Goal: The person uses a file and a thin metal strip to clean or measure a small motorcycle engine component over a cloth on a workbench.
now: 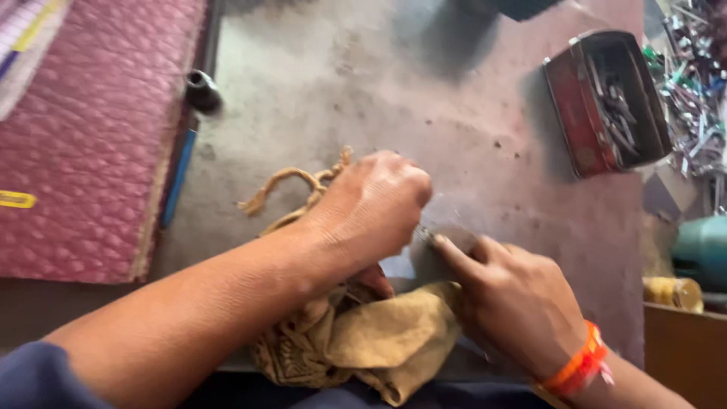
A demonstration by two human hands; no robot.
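Observation:
My left hand (369, 206) is curled into a fist on the worn grey worktop (363, 91), gripping a small metal tool whose tip (424, 235) pokes out by the knuckles. My right hand (511, 295), with an orange band on the wrist, presses a finger on a thin grey metal sheet (447, 227) right at that tip. A tan cloth bag (379, 341) with a braided drawstring (291, 185) lies bunched under both hands. What the left fist holds is mostly hidden.
An open red metal tin (606, 102) with metal bits stands at the upper right. Beyond it lies a heap of scrap metal parts (693, 83). A maroon textured pad (91, 129) covers the left. A small black cylinder (202, 88) sits by its edge.

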